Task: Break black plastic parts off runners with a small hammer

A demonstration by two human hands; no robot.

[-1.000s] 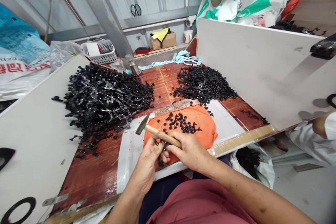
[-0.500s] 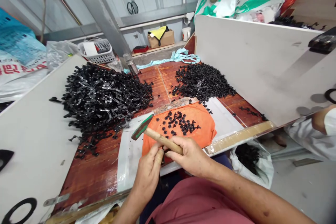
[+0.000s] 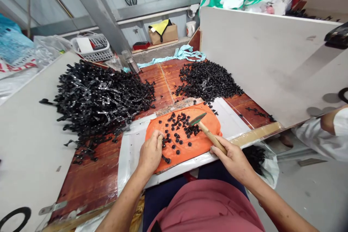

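My right hand (image 3: 231,156) is closed round the wooden handle of a hammer (image 3: 208,135). Its green-edged head hangs over small black studs (image 3: 176,128) scattered on an orange cloth (image 3: 198,148). At the cloth's left side my left hand (image 3: 150,152) is pinched, with a small black part (image 3: 164,142) at its fingertips, partly hidden by the fingers. Just below those fingertips lies a short black strip with a round end (image 3: 166,159). The cloth covers a stone slab (image 3: 176,106).
A tall heap of black strap-like parts (image 3: 100,98) stands on the left of the wooden table (image 3: 95,177); a heap of black studs (image 3: 209,79) lies back right. Pale boards (image 3: 261,61) wall both sides. Behind are a metal flask (image 3: 130,61), basket (image 3: 95,52) and mug (image 3: 190,28).
My hands have moved apart from the cloth's front edge. The right one carried the hammer rightward over the studs; the left rose onto the cloth's left side. The black strip now shows there.
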